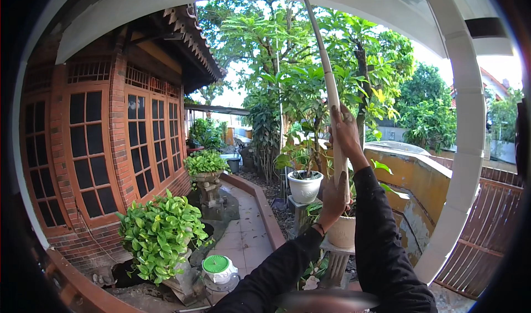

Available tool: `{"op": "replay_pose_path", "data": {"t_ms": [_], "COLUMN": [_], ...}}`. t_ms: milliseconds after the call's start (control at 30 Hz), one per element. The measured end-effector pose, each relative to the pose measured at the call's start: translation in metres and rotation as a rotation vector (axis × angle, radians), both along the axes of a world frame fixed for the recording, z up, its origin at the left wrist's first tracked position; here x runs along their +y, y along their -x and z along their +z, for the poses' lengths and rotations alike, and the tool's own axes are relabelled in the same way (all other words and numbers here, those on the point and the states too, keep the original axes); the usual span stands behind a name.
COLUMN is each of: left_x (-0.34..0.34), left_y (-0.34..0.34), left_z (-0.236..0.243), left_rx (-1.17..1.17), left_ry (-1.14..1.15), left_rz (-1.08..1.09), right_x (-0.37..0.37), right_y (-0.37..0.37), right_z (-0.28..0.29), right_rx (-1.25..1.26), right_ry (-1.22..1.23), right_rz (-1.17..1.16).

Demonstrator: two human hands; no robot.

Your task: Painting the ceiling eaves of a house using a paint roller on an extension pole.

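A long pale pole [330, 78] rises steeply in front of me, leaning slightly left toward its top. Its upper stretch is thinner and darker, with an orange-red tip at the frame's upper edge. My right hand [347, 135] is closed around the pole at the higher grip. Lower down, my left hand [332, 207] grips the same pole near its thick end. Behind the hands stand a white pot [305, 189] with a leafy plant and a cream pot [341, 233], partly hidden by my left arm. Leafy tree branches [271, 36] fill the background behind the pole.
On the left is a brick house with brown-framed windows [145, 141]. A bushy potted plant [160, 233] and a white container with a green lid [217, 266] are below. A tiled path [243, 219] runs ahead. A white column [463, 92] and yellow wall [417, 186] stand right.
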State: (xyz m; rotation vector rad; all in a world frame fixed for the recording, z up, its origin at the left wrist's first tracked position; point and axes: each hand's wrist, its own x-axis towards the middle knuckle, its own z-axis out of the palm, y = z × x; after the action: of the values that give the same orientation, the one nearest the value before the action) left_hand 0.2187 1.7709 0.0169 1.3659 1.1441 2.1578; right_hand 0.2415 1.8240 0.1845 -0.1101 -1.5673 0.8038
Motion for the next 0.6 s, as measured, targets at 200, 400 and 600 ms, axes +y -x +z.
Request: {"op": "replay_pose_path", "data": {"t_ms": [200, 400, 600], "left_x": [0.021, -0.005, 0.012], "left_y": [0.004, 0.004, 0.024], "left_z": [0.001, 0.001, -0.006], "left_rx": [-0.096, -0.038, -0.071], "left_ry": [-0.015, -0.059, -0.097], "left_rz": [0.067, 0.077, 0.163], "right_x": [0.023, -0.021, 0.011], "right_y": [0.02, 0.001, 0.044], "right_z": [0.005, 0.004, 0.002], "right_rx": [-0.083, -0.033, -0.053], "right_ry": [0.055, -0.034, 0.032], "right_rz": [0.073, 0.072, 0.079]}}
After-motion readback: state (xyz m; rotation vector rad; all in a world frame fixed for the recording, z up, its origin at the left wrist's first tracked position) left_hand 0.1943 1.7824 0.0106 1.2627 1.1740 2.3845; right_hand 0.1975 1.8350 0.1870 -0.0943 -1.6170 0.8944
